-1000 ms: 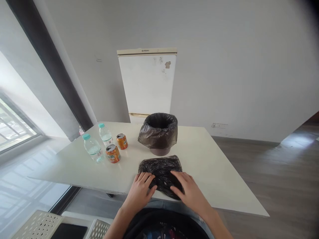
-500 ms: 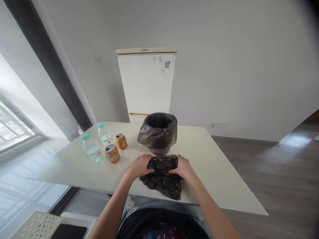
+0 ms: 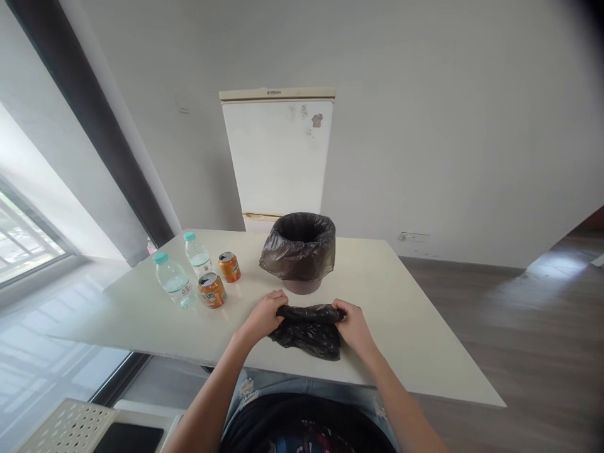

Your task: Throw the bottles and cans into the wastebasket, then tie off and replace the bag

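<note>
A crumpled black plastic bag (image 3: 307, 336) lies on the white table (image 3: 401, 327) close to its front edge, its far edge folded over into a band. My left hand (image 3: 268, 314) pinches the left end of that fold. At the other end, my right hand (image 3: 352, 324) has its fingers closed on the bag. Just beyond both hands stands a trash bin (image 3: 302, 287), with a dark bag (image 3: 297, 255) lining it and draped over its rim.
Left of the bin stand two clear bottles (image 3: 172, 280) with teal caps and two orange cans (image 3: 212, 290), (image 3: 229, 267). A white fridge (image 3: 278, 157) is behind the table. At lower left, a dark flat object (image 3: 129, 438) lies beside a perforated cream surface (image 3: 70, 428).
The far edge of the loose bag has been folded toward me into a band. My fingers have moved from lying along its sides to gripping the fold's ends.
</note>
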A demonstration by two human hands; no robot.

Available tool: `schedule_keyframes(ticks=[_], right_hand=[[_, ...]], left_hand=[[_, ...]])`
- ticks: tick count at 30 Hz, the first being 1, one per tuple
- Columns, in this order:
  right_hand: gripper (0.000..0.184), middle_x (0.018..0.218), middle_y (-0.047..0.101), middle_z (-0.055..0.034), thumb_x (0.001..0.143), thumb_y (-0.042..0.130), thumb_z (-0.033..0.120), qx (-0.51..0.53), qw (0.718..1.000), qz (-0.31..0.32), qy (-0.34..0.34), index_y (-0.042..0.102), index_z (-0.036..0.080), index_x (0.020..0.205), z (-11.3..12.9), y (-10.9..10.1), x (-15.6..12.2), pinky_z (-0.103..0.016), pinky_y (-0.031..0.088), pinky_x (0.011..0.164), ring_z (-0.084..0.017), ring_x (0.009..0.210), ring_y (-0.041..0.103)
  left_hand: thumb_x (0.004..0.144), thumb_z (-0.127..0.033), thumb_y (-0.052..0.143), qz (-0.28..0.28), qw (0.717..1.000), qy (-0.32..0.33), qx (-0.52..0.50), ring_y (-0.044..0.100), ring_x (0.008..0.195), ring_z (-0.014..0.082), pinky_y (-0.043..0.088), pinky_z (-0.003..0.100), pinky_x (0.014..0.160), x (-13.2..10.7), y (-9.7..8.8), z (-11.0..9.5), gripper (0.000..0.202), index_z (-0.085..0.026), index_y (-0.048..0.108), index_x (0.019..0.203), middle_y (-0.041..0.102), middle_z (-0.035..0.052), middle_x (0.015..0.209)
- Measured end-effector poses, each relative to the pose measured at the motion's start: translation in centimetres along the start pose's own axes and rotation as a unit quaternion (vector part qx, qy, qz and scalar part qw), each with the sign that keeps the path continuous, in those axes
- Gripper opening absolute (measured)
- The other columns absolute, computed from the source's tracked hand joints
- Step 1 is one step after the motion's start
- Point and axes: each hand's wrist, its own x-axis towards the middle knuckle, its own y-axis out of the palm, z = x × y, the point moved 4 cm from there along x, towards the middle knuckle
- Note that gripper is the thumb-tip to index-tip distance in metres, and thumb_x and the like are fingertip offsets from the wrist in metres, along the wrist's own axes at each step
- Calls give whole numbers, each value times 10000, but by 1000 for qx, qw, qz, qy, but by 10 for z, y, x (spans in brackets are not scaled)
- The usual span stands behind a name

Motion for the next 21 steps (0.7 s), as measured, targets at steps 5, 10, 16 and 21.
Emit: schedule_keyframes(ticks=[5, 10, 16, 21], right_hand=[[354, 1088, 745, -86, 834, 448, 25, -64, 979, 76, -180, 731, 235, 874, 15, -9, -12, -413, 506, 896, -268, 1037, 634], [401, 1269, 696, -100, 912, 437, -22, -216, 931, 118, -271, 753, 222, 876, 16, -8, -18, -443, 461, 938, -269, 1126, 595], [451, 1291, 710, -51, 801, 441, -49, -192, 933, 153, -263, 776, 250, 838, 6, -16, -17, -466, 469, 979, -268, 1194, 614], [447, 1163, 751, -91, 913, 389, 75, -138, 970, -82, -185, 786, 251, 1024, 19, -38, -18, -501, 529, 962, -282, 1084, 656]], left_hand=[[715, 47, 513, -37, 998, 51, 27, 610, 994, 216, 454, 351, 915, -25, -10, -8, 400, -232, 635, 974, 663, 42, 1083], [858, -247, 763, 14, 994, 106, 31, 619, 1074, 244, 443, 377, 955, -47, -15, -21, 185, -254, 679, 1022, 673, 53, 1193], [829, -516, 828, 33, 995, 82, 37, 614, 1120, 279, 432, 420, 1001, -64, -14, -37, 372, -271, 689, 1073, 660, 59, 1252], [835, -418, 803, 19, 997, 36, 61, 613, 1081, 297, 456, 452, 976, -64, -10, -50, 346, -260, 655, 1105, 655, 69, 1244]])
